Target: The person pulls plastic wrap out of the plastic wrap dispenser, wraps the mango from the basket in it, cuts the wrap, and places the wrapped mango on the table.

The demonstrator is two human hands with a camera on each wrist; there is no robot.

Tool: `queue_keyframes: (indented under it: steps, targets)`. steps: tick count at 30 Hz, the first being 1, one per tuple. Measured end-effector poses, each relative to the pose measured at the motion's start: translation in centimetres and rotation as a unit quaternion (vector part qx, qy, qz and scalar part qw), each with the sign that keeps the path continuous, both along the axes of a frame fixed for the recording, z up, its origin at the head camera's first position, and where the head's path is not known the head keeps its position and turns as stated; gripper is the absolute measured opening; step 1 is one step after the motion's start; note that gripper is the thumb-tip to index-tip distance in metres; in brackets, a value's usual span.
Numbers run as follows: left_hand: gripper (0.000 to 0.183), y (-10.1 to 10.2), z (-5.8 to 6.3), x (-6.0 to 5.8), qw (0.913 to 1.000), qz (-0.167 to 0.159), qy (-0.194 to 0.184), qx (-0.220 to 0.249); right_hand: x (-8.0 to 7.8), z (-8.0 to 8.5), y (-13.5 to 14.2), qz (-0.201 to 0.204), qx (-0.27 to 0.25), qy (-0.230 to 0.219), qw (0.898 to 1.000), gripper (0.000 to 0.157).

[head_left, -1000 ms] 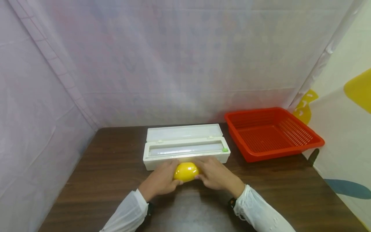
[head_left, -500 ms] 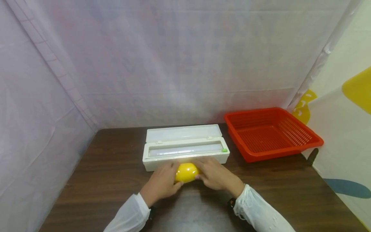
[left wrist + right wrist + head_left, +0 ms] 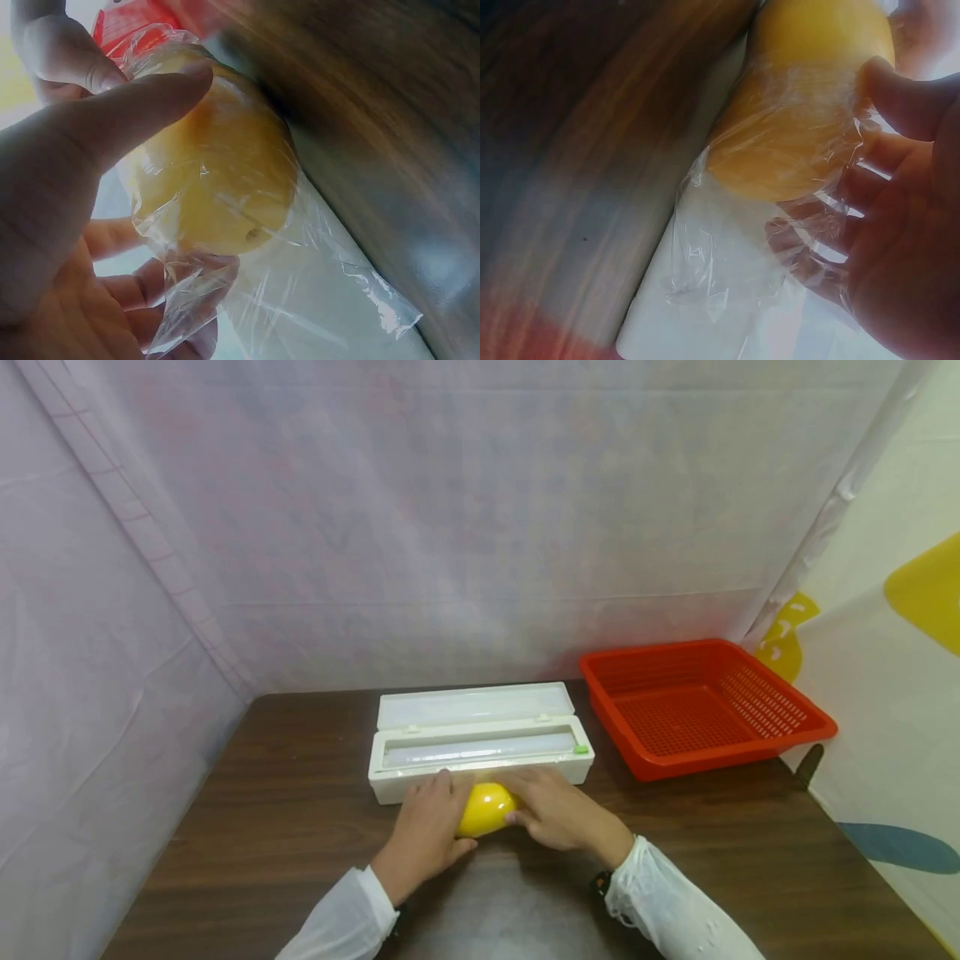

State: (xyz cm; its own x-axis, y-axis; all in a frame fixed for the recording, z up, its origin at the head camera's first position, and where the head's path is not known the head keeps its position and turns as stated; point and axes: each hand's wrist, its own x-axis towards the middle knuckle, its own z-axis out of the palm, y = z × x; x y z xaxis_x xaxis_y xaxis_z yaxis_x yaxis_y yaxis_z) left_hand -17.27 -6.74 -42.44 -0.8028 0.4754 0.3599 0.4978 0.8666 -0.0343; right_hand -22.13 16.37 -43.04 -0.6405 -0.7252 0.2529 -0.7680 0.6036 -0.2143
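Note:
A smooth, oval yellow fruit [image 3: 487,810] is held up between both hands in front of the white box, with clear cling film [image 3: 281,300] wrapped tightly round it. My left hand [image 3: 426,827] grips its left end, thumb [image 3: 150,109] laid across the near side and fingers behind in the loose film. At the other end, my right hand [image 3: 558,808] pinches the fruit, its thumb [image 3: 907,97] pressing on the wrapped skin. Loose film flaps hang off both ends in the wrist views. The fruit's far side is hidden.
Just behind the hands, a white cling film dispenser box [image 3: 480,783] stands with its lid [image 3: 476,703] laid back, a film roll [image 3: 480,749] inside and a green slider [image 3: 581,749] at its right. A red plastic basket [image 3: 637,756] sits at the back right of the wooden table [image 3: 285,793].
My left hand has shifted slightly right and turned, its fingers covering more of the fruit's left end. The fruit tilts a little, and the right hand has barely moved.

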Motion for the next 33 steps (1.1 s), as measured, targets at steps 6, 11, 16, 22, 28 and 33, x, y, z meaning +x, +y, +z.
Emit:
queue_keyframes:
  steps: [6, 11, 16, 22, 28, 33]
  targets:
    - [0.087, 0.23, -0.16, -0.05, 1.0, 0.005, 0.006, -0.005, -0.19, 0.0, 0.06, 0.007, -0.012, -0.001, 1.0, 0.061]
    - [0.091, 0.5, -0.39, -0.11, 0.999, 0.021, 0.017, -0.036, -0.07, 0.27, 0.16, 0.002, -0.026, -0.025, 0.999, 0.061]
    - [0.095, 0.66, -0.52, -0.13, 0.9985, 0.031, 0.021, -0.039, 0.05, 0.41, 0.25, -0.004, -0.035, -0.04, 0.999, 0.056]
    - [0.093, 0.62, -0.49, -0.05, 0.9991, 0.027, 0.018, -0.027, -0.18, 0.2, 0.34, -0.006, -0.042, -0.052, 0.998, 0.048]
    - [0.091, 0.49, -0.62, -0.14, 0.9995, 0.014, 0.021, -0.018, -0.41, 0.07, 0.41, -0.005, -0.048, -0.062, 0.997, 0.046]
    - [0.088, 0.22, -0.83, -0.37, 0.999, 0.004, 0.041, -0.016, -0.5, 0.13, 0.45, -0.004, -0.051, -0.075, 0.996, 0.045]
